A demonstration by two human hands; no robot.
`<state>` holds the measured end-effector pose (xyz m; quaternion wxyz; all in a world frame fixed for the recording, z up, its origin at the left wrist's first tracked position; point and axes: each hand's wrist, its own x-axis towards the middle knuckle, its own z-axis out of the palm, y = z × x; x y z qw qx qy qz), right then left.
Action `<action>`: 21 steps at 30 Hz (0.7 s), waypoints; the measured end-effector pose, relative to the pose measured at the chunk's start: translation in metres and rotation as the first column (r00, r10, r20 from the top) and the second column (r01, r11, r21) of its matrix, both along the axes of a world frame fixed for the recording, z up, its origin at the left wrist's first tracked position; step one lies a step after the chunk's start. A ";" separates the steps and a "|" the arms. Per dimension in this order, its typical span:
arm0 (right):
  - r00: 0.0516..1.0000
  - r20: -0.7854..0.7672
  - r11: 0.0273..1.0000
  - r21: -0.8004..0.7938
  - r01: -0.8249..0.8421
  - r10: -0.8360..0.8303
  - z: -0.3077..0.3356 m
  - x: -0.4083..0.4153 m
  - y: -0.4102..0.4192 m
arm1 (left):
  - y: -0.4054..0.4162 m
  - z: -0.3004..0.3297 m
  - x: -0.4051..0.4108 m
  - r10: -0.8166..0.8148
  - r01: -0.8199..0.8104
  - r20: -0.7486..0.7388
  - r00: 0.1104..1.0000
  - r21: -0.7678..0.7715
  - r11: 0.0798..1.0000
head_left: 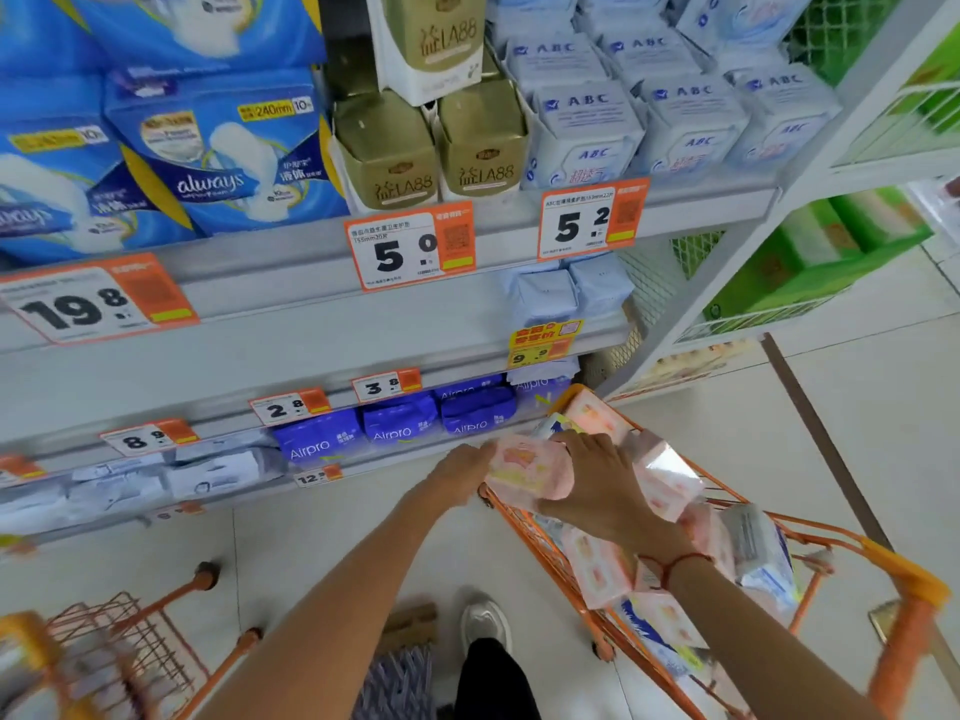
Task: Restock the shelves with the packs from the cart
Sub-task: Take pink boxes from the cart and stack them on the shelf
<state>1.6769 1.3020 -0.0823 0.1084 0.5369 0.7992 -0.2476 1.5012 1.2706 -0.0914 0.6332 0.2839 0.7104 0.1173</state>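
An orange wire cart at the lower right holds several pink packs and some pale blue ones. Above its near-left corner, both my hands hold one pink pack. My left hand grips its left end. My right hand lies over its top and right side with the fingers curled round it. The grey shelves rise on the left, with blue Airpro packs on a low level just beyond my hands.
A second orange cart stands at the lower left. Upper shelves carry blue Always packs, gold packs and pale ABC packs. A white rack with green boxes stands to the right. My shoe is on the tiled floor.
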 end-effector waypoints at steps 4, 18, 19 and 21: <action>0.872 -0.439 0.939 -0.339 0.061 -0.216 0.011 -0.029 -0.013 | -0.017 0.023 -0.040 0.102 -0.099 0.254 0.962 -0.024 0.995; 0.883 -0.305 0.931 -0.198 0.308 -0.357 0.029 -0.046 -0.018 | -0.040 0.054 -0.096 0.282 -0.321 0.168 0.944 0.290 0.902; 0.908 -0.246 0.937 -0.173 0.302 -0.338 0.023 -0.036 -0.010 | -0.037 0.053 -0.094 0.317 -0.344 0.134 0.939 0.322 0.882; 0.953 -0.120 0.955 -0.137 0.262 -0.279 0.012 -0.018 0.005 | -0.031 0.045 -0.090 0.343 -0.350 0.088 0.935 0.366 0.862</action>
